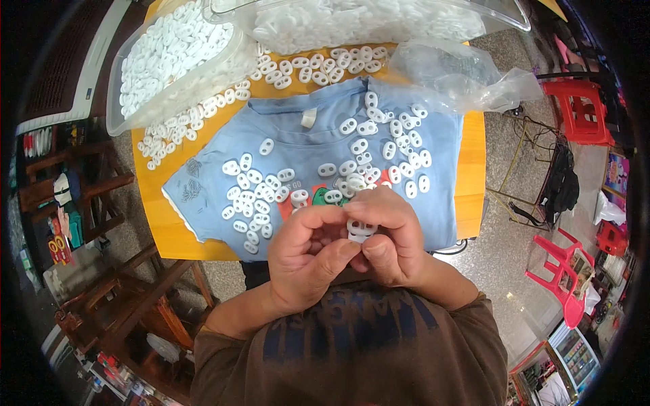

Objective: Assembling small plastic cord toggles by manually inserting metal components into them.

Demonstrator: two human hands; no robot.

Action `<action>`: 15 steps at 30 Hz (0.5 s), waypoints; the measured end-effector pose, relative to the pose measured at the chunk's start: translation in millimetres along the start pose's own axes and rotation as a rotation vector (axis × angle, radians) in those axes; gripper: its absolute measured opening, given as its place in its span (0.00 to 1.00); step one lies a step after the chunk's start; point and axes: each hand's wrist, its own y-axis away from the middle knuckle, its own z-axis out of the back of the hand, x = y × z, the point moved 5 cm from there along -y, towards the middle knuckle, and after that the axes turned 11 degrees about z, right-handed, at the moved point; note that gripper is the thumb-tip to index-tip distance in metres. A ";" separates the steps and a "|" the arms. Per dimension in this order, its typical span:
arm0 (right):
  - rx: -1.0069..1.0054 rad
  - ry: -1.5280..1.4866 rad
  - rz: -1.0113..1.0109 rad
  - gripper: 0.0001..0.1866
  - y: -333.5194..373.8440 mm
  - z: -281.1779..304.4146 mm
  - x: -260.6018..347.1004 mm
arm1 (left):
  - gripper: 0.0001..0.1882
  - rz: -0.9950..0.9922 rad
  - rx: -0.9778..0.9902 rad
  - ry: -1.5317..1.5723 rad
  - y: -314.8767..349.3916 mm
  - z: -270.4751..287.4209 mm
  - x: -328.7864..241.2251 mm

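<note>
Close to my chest, my left hand (305, 254) and my right hand (396, 237) meet with the fingers curled and the thumbs near each other. Between their fingertips is a white two-hole plastic piece (361, 230), pinched by both hands. Its lower part looks like a second layer or part, but the fingers cover too much to tell. Just beyond the hands, a light blue T-shirt (223, 145) lies spread on the table. Loose white oval two-hole pieces (254, 196) are scattered over it, with another group (406, 142) on its right side.
A clear plastic tub (116, 81) heaped with white pieces stands at the far left of the yellow table (159, 227). Behind is a larger clear bin (518, 20), with a crumpled plastic bag (474, 78) beside it. Red stools (575, 111) and wooden furniture (135, 308) stand around.
</note>
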 end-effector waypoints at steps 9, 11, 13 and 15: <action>0.017 -0.024 0.125 0.18 5.5 1.0 -2.6 | 0.12 -0.272 0.025 -0.346 0.9 0.6 -6.9; 0.047 -0.026 0.130 0.18 6.5 1.8 -2.2 | 0.12 -0.218 0.010 -0.299 1.3 -0.4 -5.9; 0.031 -0.051 0.111 0.18 9.4 0.6 -2.9 | 0.12 -0.242 0.008 -0.315 0.6 -2.3 -7.8; 0.015 -0.076 0.092 0.17 9.3 -0.8 -4.4 | 0.11 -0.265 0.005 -0.331 -1.5 -0.8 -7.5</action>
